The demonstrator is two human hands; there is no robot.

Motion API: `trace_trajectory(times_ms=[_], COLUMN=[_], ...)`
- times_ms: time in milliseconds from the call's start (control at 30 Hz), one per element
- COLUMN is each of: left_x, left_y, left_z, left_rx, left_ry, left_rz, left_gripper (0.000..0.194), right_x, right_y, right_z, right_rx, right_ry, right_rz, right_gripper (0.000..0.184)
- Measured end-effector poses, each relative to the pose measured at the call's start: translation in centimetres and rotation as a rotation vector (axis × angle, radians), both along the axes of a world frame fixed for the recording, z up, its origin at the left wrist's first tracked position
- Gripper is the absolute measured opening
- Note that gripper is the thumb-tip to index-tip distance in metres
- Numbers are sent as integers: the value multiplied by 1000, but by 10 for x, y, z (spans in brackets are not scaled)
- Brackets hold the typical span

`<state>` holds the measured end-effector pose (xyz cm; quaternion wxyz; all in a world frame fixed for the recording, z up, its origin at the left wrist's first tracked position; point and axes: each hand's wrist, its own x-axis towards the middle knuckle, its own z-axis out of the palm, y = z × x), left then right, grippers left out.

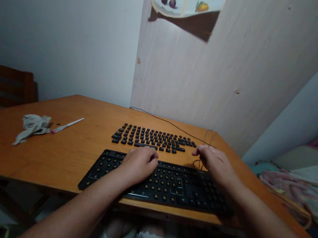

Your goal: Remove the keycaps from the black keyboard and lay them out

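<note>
A black keyboard (165,181) with its keycaps off lies along the table's near edge, its bare key stems showing. Across its far edge rests my left hand (140,163), fingers curled down over that edge and their tips hidden. My right hand (214,160) hovers above the keyboard's far right part, with thumb and fingers pinched together. Thin wire loops (209,136) stick out above and below these fingers, like those of a wire keycap puller; its handle is mostly hidden. Beyond the keyboard, loose black keycaps (152,135) lie in rows in keyboard order.
On the wooden table (84,164), a crumpled pale cloth (35,125) and a white brush-like stick (68,125) lie at the left. A black cable (170,123) runs along the back. Behind stands the wall (176,74); bedding (292,185) is at the right.
</note>
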<state>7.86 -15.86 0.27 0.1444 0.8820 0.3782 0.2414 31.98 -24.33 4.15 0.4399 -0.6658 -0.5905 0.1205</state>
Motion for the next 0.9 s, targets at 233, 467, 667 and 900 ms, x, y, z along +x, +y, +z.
trace_trajectory(times_ms=[233,467,667,900], left_x=[2,3,3,2], left_y=[-2,-2,-2,-1], left_z=[3,3,2,0], left_rx=[-13,7,16,47], left_ry=[32,42,40,42], left_rz=[6,15,20,18], left_gripper=[22,21,20,19], right_x=[-16,-23,-27,-25], right_y=[-46,-67,-73,-71], right_z=[-3,-13,-19,-27], right_rx=[-248,-349,-366,-360], right_ry=[352,428,409,299], right_rz=[157,278,319,309], right_gripper=[30,33,29,21])
